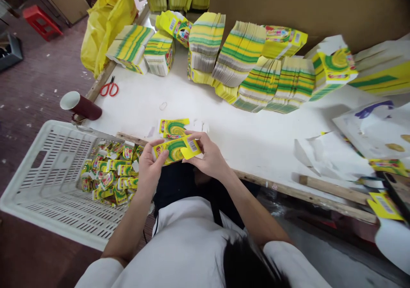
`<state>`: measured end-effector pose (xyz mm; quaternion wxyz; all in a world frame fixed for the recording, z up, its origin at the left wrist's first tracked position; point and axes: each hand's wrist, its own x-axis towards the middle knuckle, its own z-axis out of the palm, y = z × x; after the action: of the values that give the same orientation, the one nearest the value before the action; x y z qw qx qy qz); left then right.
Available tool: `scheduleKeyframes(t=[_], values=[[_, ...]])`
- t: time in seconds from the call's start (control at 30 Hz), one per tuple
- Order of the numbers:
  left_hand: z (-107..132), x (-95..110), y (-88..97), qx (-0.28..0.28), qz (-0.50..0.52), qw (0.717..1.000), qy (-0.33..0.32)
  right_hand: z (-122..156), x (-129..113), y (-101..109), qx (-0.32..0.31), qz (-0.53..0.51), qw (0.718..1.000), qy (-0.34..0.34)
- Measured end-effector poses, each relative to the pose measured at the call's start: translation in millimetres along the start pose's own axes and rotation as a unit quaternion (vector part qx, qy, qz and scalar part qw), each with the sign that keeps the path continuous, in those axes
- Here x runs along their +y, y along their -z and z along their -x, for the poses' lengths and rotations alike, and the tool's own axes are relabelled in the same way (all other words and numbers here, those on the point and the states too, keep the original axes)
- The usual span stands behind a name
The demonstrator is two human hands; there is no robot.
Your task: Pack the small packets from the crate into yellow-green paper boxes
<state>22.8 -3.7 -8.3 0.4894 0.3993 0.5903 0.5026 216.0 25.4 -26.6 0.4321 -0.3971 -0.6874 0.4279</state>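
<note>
Between my two hands, just over the table's front edge, is a small yellow and green cardboard box (174,149) with a swirl print. My left hand (151,162) grips its left end, thumb on the front face. At the right end, beside a barcoded yellow flap, the fingers of my right hand (206,155) pinch the carton. Right behind it on the white table (144,104) lies another flat yellow and green carton (174,126), partly covered by the held one.
A white plastic basket (48,185) with many small boxes stands at the left. Stacks of flat cartons (240,51) line the table's back. Red-handled scissors (109,88) and a tipped dark red cup (81,105) lie at the left edge. White paper (333,155) is on the right.
</note>
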Motion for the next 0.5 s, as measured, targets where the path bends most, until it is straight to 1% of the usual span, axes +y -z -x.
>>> scheduleKeyframes(t=[0.03, 0.13, 0.17, 0.2, 0.23, 0.33, 0.37, 0.43, 0.47, 0.5], values=[[1, 0, 0.4, -0.006, 0.0, 1.0, -0.003, 1, 0, -1, -0.007, -0.007, 1.0, -0.002], [2, 2, 1.9, 0.008, -0.012, 1.0, -0.025, 3, 3, -7, -0.086, 0.014, 0.996, 0.017], [3, 2, 2.1, 0.014, -0.017, 0.999, -0.031, 3, 5, -10, -0.101, 0.022, 0.994, 0.019], [3, 2, 1.7, 0.019, -0.021, 0.999, -0.036, 4, 6, -14, -0.1, 0.028, 0.994, 0.014], [4, 1, 1.0, 0.022, -0.023, 0.999, -0.04, 4, 7, -18, -0.085, 0.032, 0.996, 0.01], [3, 0, 0.5, 0.028, -0.027, 0.998, -0.044, 3, 8, -28, -0.007, 0.034, 0.999, 0.007], [2, 0, 3.1, 0.03, -0.033, 0.998, -0.045, 1, 8, -29, 0.003, 0.028, 1.0, 0.007], [-1, 2, 17.5, 0.041, -0.063, 0.996, -0.049, -4, 10, -30, -0.007, 0.006, 1.0, 0.0], [-4, 3, 30.3, 0.063, -0.092, 0.992, -0.058, -8, 13, -30, -0.01, 0.001, 1.0, -0.008], [-7, 4, 47.0, 0.096, -0.13, 0.984, -0.073, -12, 16, -29, -0.001, 0.007, 1.0, -0.016]])
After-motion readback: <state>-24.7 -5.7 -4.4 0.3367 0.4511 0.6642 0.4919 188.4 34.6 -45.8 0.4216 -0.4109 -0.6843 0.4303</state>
